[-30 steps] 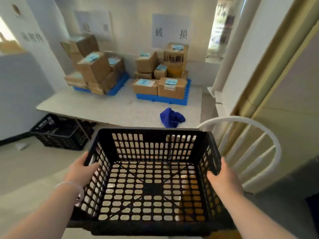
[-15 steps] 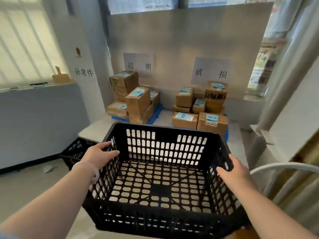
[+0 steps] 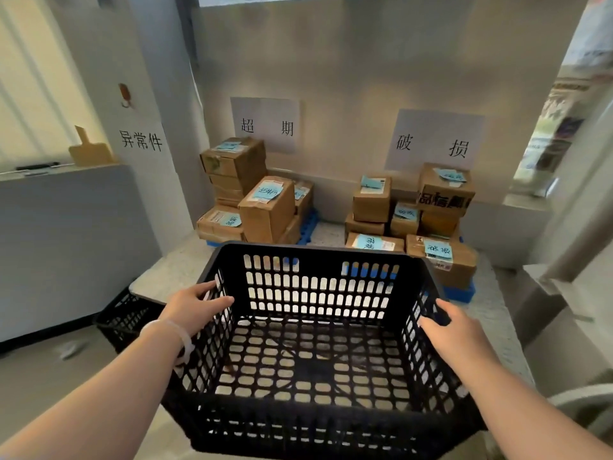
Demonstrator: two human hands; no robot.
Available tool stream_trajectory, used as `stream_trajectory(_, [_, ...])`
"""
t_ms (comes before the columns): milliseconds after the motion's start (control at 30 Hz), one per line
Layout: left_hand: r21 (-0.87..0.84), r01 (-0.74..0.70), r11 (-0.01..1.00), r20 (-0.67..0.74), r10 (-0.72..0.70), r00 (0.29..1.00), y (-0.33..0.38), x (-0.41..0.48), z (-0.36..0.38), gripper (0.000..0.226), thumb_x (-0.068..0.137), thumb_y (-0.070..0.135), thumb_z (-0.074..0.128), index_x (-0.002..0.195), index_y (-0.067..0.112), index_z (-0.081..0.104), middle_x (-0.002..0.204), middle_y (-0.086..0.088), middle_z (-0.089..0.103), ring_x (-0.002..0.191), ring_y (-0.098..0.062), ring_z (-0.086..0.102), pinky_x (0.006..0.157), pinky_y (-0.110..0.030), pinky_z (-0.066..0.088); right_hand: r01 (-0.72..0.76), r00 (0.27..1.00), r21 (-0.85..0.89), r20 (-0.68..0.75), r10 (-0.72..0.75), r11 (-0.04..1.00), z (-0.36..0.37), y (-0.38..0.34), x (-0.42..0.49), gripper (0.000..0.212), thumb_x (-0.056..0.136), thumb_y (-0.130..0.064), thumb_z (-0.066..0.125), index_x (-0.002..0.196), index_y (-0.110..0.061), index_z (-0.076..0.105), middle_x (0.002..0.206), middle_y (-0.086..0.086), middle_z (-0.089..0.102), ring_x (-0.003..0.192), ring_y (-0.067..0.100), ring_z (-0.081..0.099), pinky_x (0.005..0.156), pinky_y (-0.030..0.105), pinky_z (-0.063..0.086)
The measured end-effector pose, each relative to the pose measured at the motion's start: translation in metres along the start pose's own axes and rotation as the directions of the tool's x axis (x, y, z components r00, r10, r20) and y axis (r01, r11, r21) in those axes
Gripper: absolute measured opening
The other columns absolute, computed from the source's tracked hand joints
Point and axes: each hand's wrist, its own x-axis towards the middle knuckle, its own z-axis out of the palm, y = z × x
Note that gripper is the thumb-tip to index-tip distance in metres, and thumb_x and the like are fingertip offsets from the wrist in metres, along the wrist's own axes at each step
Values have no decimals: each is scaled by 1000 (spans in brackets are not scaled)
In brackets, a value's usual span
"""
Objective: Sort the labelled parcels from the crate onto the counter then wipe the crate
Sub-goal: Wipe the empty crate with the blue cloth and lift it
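At nine o'clock a second crate (image 3: 126, 313) on the floor is half hidden by the counter (image 3: 172, 270). My left hand (image 3: 195, 302) grips the empty black crate (image 3: 315, 260) at six o'clock, fingers curled over its wall. At twelve, parcels (image 3: 265, 207) stack under signs (image 3: 265, 124) reading 超期 and 破损. My right hand (image 3: 454, 330) grips the opposite wall, fingertips hidden.

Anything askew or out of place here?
Mostly tidy. One parcel in the left pile sits tilted, leaning on its neighbours rather than stacked flat. A pale scrap lies on the floor left of the counter. The crate itself looks intact.
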Motion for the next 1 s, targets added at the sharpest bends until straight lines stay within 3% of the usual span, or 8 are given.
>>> stream_trajectory(200, [55, -36, 998, 72, 32, 997, 3, 71, 0, 60, 82, 41, 75, 137, 29, 55, 143, -11, 51, 130, -29, 47, 107, -42, 37, -68, 998, -47, -20, 67, 997, 19, -29, 28, 59, 91, -44, 56, 147, -33, 42, 137, 10, 50, 118, 29, 53, 93, 42, 50])
stream_trajectory(467, [204, -146, 968, 203, 104, 974, 15, 152, -1, 72, 77, 53, 75, 141, 34, 48, 145, -9, 44, 129, -29, 46, 106, -44, 39, -185, 982, -205, -72, 174, 961, 41, -55, 46, 69, 88, -52, 56, 151, -35, 31, 146, 9, 38, 125, 28, 48, 91, 40, 46])
stream_trajectory(767, [277, -168, 946, 208, 111, 972, 22, 183, 7, 69, 79, 54, 71, 141, 38, 45, 147, -11, 38, 125, -29, 48, 103, -42, 40, -221, 973, -258, -120, 196, 941, 52, -67, 61, 77, 85, -56, 60, 152, -36, 28, 151, 7, 35, 133, 28, 42, 98, 45, 47])
stream_trajectory(900, [432, -200, 879, 198, 124, 972, 23, 176, 11, 78, 83, 59, 63, 150, 40, 28, 157, -14, 16, 143, -34, 25, 113, -47, 30, -261, 962, -373, -174, 209, 890, 58, -71, 55, 85, 82, -66, 57, 153, -38, 20, 155, 6, 27, 138, 30, 36, 104, 48, 43])
stream_trajectory(1000, [599, -282, 749, 179, 218, 959, 25, 167, 15, 83, 85, 63, 55, 152, 46, 9, 162, -7, -12, 150, -33, -2, 119, -51, 13, -218, 968, -443, -213, 134, 870, 67, -80, 46, 87, 85, -64, 57, 155, -38, 13, 163, 5, 5, 149, 30, 13, 116, 50, 27])
